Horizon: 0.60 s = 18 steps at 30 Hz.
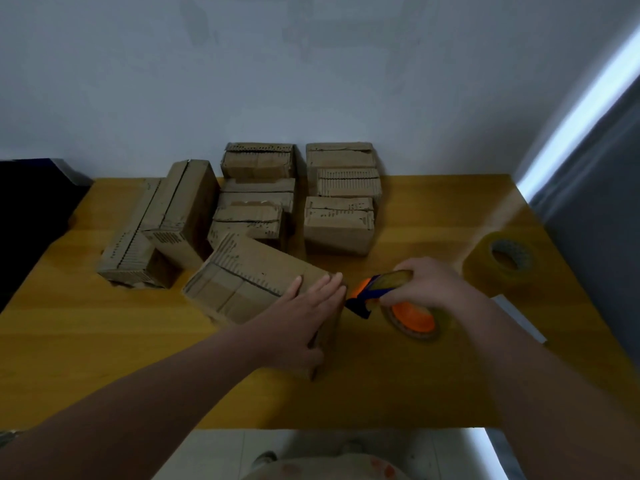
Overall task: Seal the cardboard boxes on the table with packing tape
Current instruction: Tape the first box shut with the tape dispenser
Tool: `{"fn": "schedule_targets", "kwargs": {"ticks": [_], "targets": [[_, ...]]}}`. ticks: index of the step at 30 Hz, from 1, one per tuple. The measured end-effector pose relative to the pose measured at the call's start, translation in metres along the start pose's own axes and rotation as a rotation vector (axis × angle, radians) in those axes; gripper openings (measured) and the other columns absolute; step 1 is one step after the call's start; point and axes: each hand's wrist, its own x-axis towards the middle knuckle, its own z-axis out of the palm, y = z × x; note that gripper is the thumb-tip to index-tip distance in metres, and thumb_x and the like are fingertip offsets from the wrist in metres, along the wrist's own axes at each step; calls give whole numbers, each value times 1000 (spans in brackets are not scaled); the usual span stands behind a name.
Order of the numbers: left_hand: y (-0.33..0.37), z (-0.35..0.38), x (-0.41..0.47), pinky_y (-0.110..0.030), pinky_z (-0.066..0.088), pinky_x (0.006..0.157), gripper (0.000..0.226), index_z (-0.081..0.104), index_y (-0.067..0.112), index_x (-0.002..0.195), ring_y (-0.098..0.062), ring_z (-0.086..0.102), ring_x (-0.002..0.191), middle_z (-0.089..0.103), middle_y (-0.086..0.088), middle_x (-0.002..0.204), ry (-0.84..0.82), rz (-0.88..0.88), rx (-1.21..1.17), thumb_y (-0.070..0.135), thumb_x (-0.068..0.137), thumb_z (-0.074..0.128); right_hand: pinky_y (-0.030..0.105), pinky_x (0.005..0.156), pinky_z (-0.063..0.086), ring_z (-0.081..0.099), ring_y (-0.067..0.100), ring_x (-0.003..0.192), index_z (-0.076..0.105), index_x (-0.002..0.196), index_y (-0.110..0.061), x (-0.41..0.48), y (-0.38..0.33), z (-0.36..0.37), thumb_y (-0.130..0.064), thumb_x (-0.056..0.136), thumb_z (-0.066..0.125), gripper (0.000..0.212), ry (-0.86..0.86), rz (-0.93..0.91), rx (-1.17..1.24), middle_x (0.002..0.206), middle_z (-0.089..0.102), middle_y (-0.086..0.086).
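Pressing box (242, 299) flat-fingered: left hand (304, 317) | right hand (429, 282) gripping tape dispenser (412, 318) | box print (242, 271) unreadable

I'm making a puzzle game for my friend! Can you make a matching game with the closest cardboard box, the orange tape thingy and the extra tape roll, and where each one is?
Things:
1. nearest brown cardboard box
2. orange and blue plastic tape dispenser
3. spare yellowish clear tape roll

Places:
A. lying alone near the right edge of the wooden table
B. under the flat left hand
C. gripped by the right hand

Pairs: 1-B, 2-C, 3-A
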Motion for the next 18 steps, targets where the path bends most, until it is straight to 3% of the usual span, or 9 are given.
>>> {"fn": "schedule_targets", "kwargs": {"ticks": [3, 6, 9, 14, 18], "targets": [[5, -1, -4, -41, -19, 115, 93, -16, 24, 151, -8, -28, 140, -31, 8, 152, 66, -49, -21, 38, 90, 53, 26, 59, 41, 57, 13, 82, 63, 103, -23, -7, 2, 4, -51, 67, 78, 49, 84, 55, 45, 93, 60, -3], [16, 8, 2, -48, -13, 117, 87, -17, 21, 150, -19, -25, 143, -31, -2, 154, 123, -241, -14, 52, 95, 43, 31, 67, 48, 56, 16, 85, 57, 106, -20, -14, -2, 6, -49, 66, 79, 54, 198, 98, 133, 91, 56, -3], [23, 17, 11, -49, -14, 116, 75, -16, 20, 150, -20, -22, 144, -26, -5, 157, 154, -324, -18, 43, 100, 34, 35, 75, 51, 52, 15, 85, 49, 106, -23, -24, -12, 7, -41, 66, 81, 55, 307, 110, 213, 91, 51, -5], [16, 14, 0, -49, -17, 112, 75, -17, 21, 150, -18, -22, 144, -26, 1, 157, 64, -146, 47, 25, 100, 39, 37, 76, 52, 55, 20, 95, 45, 111, -21, -33, -26, 6, -34, 65, 84, 62, 442, 46, 381, 105, 52, 1], [5, 5, -25, -50, -12, 114, 80, -16, 22, 151, -17, -21, 144, -26, 4, 157, -70, 7, 81, 18, 97, 43, 35, 67, 50, 54, 20, 93, 43, 112, -24, -38, -32, 4, -22, 68, 81, 58, 441, -32, 548, 99, 48, -6]]}}
